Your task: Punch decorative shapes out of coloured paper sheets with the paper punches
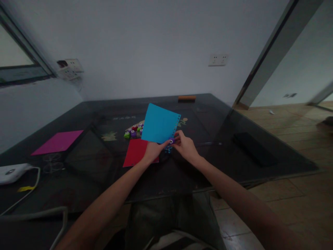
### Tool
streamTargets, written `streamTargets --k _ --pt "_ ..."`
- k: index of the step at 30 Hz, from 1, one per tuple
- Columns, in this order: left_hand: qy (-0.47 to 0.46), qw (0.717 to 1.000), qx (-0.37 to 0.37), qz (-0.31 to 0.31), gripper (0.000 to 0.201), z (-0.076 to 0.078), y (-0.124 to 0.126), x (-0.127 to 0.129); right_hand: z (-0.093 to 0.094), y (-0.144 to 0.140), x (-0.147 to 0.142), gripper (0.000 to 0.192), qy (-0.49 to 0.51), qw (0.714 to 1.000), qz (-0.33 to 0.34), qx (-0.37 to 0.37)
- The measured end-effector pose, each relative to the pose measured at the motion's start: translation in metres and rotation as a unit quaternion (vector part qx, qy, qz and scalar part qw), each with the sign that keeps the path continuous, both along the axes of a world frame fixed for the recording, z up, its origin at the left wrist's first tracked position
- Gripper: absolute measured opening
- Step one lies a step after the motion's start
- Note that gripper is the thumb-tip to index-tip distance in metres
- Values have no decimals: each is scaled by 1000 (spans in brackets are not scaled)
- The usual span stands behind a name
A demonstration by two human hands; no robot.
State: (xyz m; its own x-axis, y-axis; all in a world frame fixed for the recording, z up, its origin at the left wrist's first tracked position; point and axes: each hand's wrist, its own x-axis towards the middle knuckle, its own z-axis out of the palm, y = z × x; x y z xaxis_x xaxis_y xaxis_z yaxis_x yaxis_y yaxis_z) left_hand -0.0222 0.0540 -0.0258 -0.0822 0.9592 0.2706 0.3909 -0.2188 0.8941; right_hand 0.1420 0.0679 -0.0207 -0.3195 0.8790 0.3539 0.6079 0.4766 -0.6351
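Note:
My left hand (154, 151) grips the lower edge of a blue paper sheet (160, 123), raised at a tilt above the table. A row of small holes runs along the sheet's right edge. Between the fingers of my right hand (186, 145) is a small purple one-eyed piece (171, 140), close against the sheet's lower right corner. Small blue bits (168, 149) show just under it; whether they are scraps or a reflection I cannot tell. Partly under my left hand lies a red paper sheet (135, 152). Behind it, several green, purple and red one-eyed pieces (133, 133) sit together.
The dark glossy table (156, 187) meets a white wall. A magenta sheet (57, 142) and a white device with a cable (15, 173) lie left. An orange-brown roll (186, 98) rests at the back, a black flat object (253, 148) right, a thin clear stick (209, 143) nearer.

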Motion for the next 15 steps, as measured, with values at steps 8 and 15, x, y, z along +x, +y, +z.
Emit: streamTargets --k 8,15 --pt "-18 1000 1 21 25 4 7 17 13 -3 14 22 -269 959 -14 89" --pt "25 998 -29 58 27 -16 10 23 -2 8 22 15 -227 971 -7 74"
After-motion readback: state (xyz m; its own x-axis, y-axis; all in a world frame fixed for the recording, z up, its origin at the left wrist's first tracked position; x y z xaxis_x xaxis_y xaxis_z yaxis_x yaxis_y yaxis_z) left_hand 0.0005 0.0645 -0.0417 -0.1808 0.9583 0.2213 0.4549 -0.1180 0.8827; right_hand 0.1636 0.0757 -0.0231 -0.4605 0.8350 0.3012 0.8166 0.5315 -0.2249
